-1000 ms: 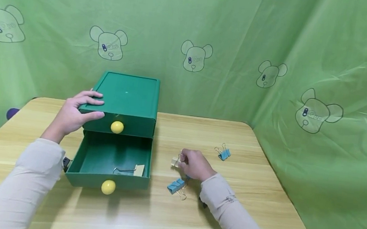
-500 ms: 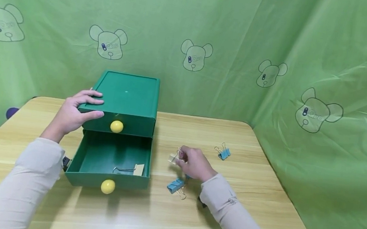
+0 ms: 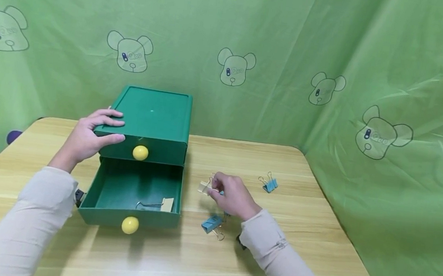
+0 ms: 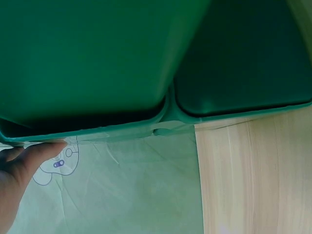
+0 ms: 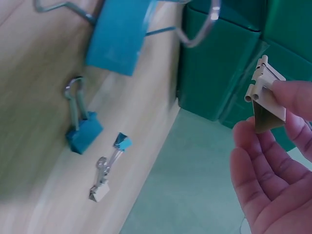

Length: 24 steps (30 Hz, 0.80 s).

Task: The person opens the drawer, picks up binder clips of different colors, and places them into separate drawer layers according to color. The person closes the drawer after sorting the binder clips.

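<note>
My left hand [image 3: 89,135] rests on the left front corner of a green two-drawer box [image 3: 152,112], fingers straight over its top and thumb along the front edge. Below, the lower drawer [image 3: 117,190] is pulled out, with a cream binder clip [image 3: 167,204] lying inside. My right hand [image 3: 235,196] pinches another cream binder clip [image 5: 268,97] between thumb and fingers, just right of the drawer. Around that hand lie a blue binder clip [image 3: 211,223] and others partly hidden by it. In the right wrist view a small pale clip [image 5: 100,190] also lies on the table.
Farther right on the wooden table [image 3: 294,255] is a blue binder clip [image 3: 269,184]. The upper drawer, with its yellow knob [image 3: 140,153], is closed. A green curtain [image 3: 278,35] with printed bear heads stands behind the table and along its right side.
My right hand has moved slightly left and up from the table, carrying the cream binder clip toward the drawer. The left hand and the box have stayed put.
</note>
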Each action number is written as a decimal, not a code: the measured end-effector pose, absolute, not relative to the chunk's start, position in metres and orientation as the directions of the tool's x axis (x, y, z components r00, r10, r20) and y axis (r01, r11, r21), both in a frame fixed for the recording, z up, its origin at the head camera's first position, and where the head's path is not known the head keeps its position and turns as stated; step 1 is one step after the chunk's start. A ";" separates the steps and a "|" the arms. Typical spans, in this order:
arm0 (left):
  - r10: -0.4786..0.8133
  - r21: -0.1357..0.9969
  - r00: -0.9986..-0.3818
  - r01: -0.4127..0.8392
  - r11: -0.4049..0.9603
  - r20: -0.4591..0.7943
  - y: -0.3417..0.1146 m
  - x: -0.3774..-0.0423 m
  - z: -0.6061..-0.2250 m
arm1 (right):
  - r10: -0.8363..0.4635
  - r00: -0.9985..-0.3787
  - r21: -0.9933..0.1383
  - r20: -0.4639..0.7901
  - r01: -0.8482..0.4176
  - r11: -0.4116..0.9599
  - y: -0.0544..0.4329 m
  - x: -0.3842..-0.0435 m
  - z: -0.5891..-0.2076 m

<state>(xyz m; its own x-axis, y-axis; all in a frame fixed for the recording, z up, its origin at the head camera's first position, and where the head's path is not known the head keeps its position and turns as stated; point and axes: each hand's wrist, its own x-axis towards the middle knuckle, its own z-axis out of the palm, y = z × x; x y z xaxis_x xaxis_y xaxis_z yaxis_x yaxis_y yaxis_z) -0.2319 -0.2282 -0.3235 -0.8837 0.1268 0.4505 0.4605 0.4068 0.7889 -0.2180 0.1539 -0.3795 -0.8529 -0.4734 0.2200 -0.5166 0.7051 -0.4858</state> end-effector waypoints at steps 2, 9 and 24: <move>0.126 0.787 -0.881 0.465 0.405 0.456 -0.229 -0.232 -0.323 | -0.475 -0.850 -0.490 0.229 -0.522 0.699 0.152 -0.217 -0.377; 0.126 0.787 -0.882 0.463 0.408 0.454 -0.229 -0.233 -0.323 | -0.490 -0.826 -0.479 0.278 -0.561 0.675 0.147 -0.213 -0.368; 0.124 0.786 -0.883 0.460 0.414 0.452 -0.229 -0.233 -0.324 | -0.536 -0.741 -0.449 0.405 -0.672 0.589 0.137 -0.205 -0.357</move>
<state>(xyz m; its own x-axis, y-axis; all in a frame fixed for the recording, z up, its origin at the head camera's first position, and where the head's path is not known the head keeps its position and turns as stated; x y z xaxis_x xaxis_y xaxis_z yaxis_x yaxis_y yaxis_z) -0.2330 -0.2295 -0.3238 -0.8834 0.1236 0.4520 0.4599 0.4141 0.7855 -0.2047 0.1369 -0.3567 -0.7407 -0.5361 0.4049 -0.6718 0.5889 -0.4493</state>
